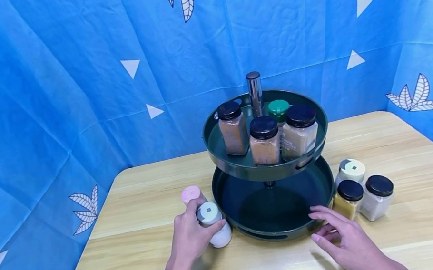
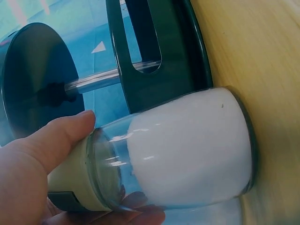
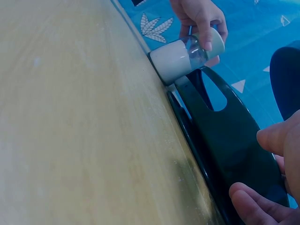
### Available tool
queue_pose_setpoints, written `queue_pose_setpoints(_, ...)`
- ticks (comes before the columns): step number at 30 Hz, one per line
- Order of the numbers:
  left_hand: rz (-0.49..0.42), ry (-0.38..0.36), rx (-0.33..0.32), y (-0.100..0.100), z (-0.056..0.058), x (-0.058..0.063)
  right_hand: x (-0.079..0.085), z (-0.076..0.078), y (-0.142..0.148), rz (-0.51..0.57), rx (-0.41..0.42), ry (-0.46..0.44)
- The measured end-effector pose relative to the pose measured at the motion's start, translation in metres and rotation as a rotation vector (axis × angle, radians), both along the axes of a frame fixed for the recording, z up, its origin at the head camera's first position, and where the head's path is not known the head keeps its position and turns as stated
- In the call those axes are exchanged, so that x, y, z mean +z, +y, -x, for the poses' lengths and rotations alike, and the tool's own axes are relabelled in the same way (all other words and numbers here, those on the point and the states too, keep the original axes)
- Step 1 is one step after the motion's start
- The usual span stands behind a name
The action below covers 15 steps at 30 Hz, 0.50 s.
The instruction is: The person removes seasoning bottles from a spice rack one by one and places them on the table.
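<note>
My left hand (image 1: 189,239) grips a glass jar (image 1: 221,236) of white powder by its pale lid, thumb on one side and fingers round the other. It stands on the table against the left rim of the lower tier (image 1: 272,202) of a dark green two-tier turntable; the left wrist view shows the powder (image 2: 192,145) filling most of the glass. Just behind is a pink-lidded container (image 1: 190,194), partly hidden by that hand. My right hand (image 1: 350,241) is at the lower tier's front right rim, fingers loosely bent, holding nothing; whether it touches the rim I cannot tell.
Several square spice jars with dark lids, such as the brown one (image 1: 235,136), and a green-lidded jar (image 1: 278,108) stand on the upper tier (image 1: 236,170). Right of the turntable stand a pale-lidded jar (image 1: 352,170), a yellow-powder jar (image 1: 345,206) and a white-powder jar (image 1: 374,204). Blue curtain (image 1: 275,23) hangs behind.
</note>
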<state>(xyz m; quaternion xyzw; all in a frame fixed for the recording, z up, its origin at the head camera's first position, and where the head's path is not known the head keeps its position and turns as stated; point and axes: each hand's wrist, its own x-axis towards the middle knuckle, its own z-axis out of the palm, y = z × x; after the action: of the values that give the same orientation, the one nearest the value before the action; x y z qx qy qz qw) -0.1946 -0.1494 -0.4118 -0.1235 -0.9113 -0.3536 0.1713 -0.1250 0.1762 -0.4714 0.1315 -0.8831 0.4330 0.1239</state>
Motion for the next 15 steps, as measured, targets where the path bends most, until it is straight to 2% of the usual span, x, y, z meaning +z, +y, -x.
queue_pose_setpoints(8, 0.027, -0.024, -0.01, 0.002, -0.002, 0.003, 0.002, -0.002, -0.001, 0.005, -0.014, 0.034)
queue_pose_setpoints(15, 0.072, 0.007, -0.029, 0.003, -0.006, 0.013, 0.018, -0.006, 0.001, 0.068, -0.052, 0.095)
